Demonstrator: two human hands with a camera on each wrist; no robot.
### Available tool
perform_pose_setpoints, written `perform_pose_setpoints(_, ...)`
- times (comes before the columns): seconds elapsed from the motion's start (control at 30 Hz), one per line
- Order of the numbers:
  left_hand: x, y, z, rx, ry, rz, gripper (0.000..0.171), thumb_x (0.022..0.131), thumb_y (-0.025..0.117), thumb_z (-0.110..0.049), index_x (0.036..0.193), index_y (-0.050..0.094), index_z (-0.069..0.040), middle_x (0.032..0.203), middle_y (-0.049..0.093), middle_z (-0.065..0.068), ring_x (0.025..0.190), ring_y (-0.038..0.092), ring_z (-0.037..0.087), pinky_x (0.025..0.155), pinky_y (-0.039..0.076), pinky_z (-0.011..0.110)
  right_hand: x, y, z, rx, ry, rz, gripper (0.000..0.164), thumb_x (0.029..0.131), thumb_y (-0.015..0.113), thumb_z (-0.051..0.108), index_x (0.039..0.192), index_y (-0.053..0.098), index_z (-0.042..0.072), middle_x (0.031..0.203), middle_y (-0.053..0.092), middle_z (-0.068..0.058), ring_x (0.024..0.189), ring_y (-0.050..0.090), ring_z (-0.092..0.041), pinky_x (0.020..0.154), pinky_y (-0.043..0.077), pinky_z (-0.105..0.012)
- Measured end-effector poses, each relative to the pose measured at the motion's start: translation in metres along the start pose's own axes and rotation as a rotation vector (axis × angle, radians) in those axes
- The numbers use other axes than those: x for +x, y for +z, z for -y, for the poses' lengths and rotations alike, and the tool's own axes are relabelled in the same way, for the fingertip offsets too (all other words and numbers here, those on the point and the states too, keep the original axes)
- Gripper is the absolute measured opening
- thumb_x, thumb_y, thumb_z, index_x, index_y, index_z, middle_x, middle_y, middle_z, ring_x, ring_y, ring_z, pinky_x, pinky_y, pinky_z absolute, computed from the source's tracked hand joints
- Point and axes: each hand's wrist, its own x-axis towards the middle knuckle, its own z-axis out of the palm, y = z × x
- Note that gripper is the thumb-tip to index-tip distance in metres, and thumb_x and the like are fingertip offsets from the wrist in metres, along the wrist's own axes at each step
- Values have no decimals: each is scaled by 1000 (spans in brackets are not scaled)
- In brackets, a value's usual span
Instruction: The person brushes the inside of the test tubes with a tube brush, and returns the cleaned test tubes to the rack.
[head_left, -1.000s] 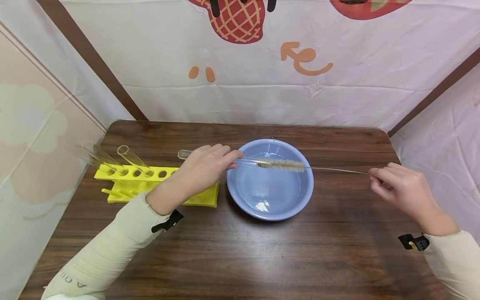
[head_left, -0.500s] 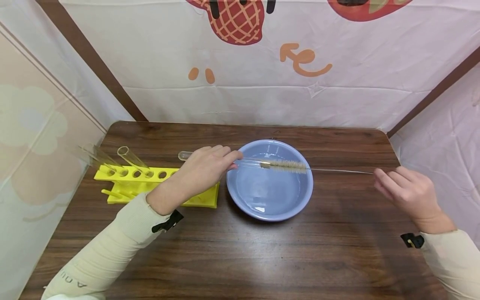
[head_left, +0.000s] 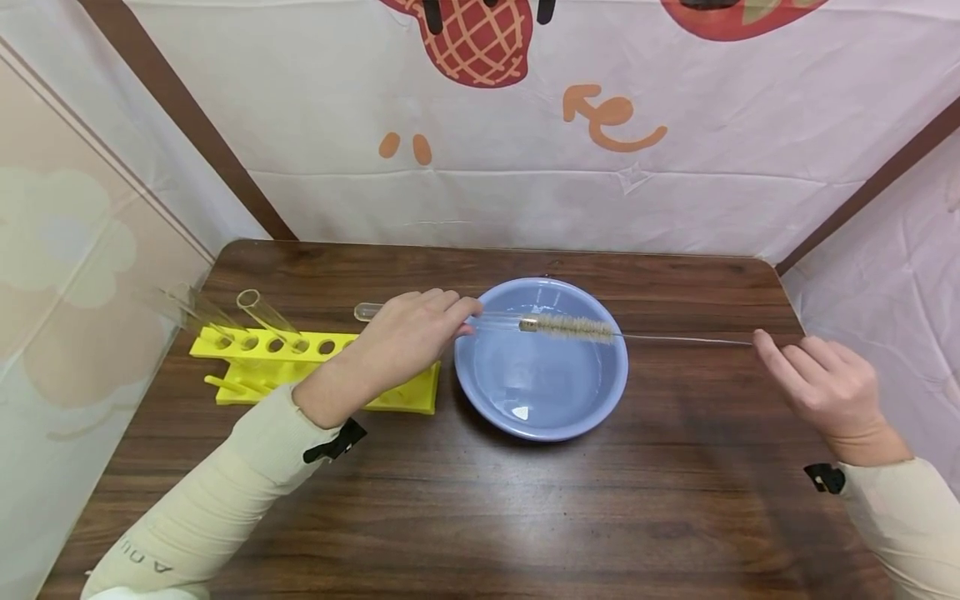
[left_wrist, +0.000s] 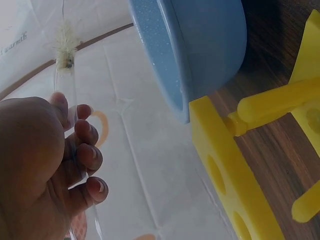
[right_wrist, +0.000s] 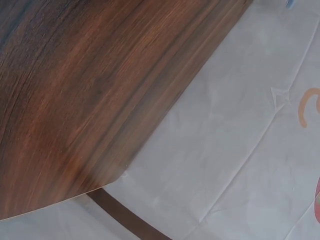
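My left hand point(head_left: 416, 333) grips a clear glass test tube point(head_left: 367, 311), which lies level over a blue basin point(head_left: 468, 392); its mouth points right. The bristles of a test tube brush point(head_left: 577, 328) are mostly outside that mouth, with only the tip at or just inside it. In the left wrist view, fingers point(left_wrist: 89, 156) curl round the tube, and the pale bristles point(left_wrist: 66, 42) show beyond its end. Right of the basin, my right hand point(head_left: 825, 387) pinches the end of the brush's thin wire handle point(head_left: 686, 338). The right wrist view shows neither hand nor brush.
Left of the basin, a yellow test tube rack point(head_left: 397, 400) stands partly behind my left forearm. Several clear test tubes, one a tilted tube point(head_left: 272, 321), lean in its holes. Water lies in the basin. A printed cloth point(head_left: 525, 208) hangs behind the brown table point(head_left: 525, 517).
My right hand has shifted a little to the right, drawing the brush slightly farther out of the test tube. The left hand and the tube have stayed nearly still.
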Motion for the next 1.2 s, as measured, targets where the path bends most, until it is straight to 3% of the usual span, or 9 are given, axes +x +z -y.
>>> perform_pose_setpoints(0.53, 4, 2, -3, 13, 44, -57, 27, 99, 68, -20, 122, 62, -7, 99, 68, 5, 88, 65, 23, 67, 53, 34, 6, 6, 4, 18, 12, 12, 17, 98, 58, -3, 95, 74, -1, 53, 39, -10, 45, 31, -28, 39, 19, -38)
perform_pose_setpoints(0.87, 11, 1, -8, -14, 49, -32, 23, 104, 59, -23, 121, 61, -8, 99, 67, 6, 90, 65, 23, 69, 54, 35, 18, 16, 17, 91, 42, 88, 24, 102, 55, 7, 88, 72, -3, 53, 43, -8, 44, 28, -23, 37, 22, -37)
perform_pose_setpoints(1.2, 16, 2, -12, -4, 68, -45, 24, 104, 60, -22, 122, 60, -6, 98, 66, 8, 90, 64, 25, 70, 54, 39, 12, 26, 27, 85, 87, 165, 26, 103, 54, 9, 89, 73, -3, 55, 48, -12, 43, 32, -25, 37, 25, -39)
